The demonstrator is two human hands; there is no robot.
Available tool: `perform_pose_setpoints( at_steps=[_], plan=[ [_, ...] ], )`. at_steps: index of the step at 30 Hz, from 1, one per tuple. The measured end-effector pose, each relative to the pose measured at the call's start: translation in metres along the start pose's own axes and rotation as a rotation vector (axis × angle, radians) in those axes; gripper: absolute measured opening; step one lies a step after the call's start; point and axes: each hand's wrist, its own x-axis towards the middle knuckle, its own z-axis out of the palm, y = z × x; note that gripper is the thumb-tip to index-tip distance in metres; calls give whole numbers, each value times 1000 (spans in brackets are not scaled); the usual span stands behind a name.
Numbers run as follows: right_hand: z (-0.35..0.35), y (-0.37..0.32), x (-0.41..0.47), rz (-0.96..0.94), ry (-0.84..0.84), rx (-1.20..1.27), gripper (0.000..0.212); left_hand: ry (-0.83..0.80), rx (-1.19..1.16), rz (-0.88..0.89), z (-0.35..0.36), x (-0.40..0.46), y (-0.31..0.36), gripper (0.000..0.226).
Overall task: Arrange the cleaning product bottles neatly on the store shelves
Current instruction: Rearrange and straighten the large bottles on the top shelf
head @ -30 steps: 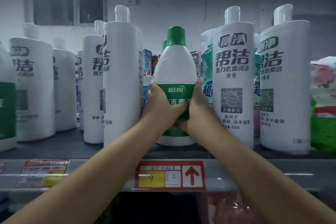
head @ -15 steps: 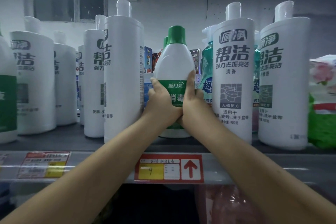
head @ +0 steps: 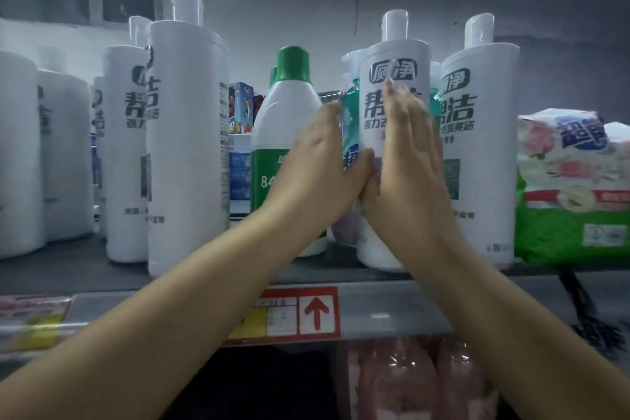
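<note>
Upright, the white toilet cleaner bottle [head: 392, 85] bears bold dark lettering.

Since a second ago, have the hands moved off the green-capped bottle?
Yes. Both hands, left hand and right hand, shifted right from the green-capped bottle to the white bottle beside it, judged against the arrow tag.

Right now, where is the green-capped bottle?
In the head view, the green-capped bottle stands on the shelf just left of centre, between two tall white bottles, partly behind the left hand.
</note>
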Motion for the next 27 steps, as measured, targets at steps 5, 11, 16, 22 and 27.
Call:
perform_pose_setpoints(
  at_steps=[5,11,16,22,27],
  plan=[
    [-10,33,-2,344,-157,212,86,-128,-65,-13,14,-7,11,41],
    [-13,32,-7,358,-148,435,66,-61,-33,-1,13,-22,27,39],
    [-27,10,4,238,-10,518,60,23,-24,143,-16,-28,48,35],
    [-38,-32,29,70,-26,478,64,188,58,199,-70,-37,61,35],
    [-28,-75,40,0,-57,583,66,305,149,221,-115,-48,53,35]
  ],
)
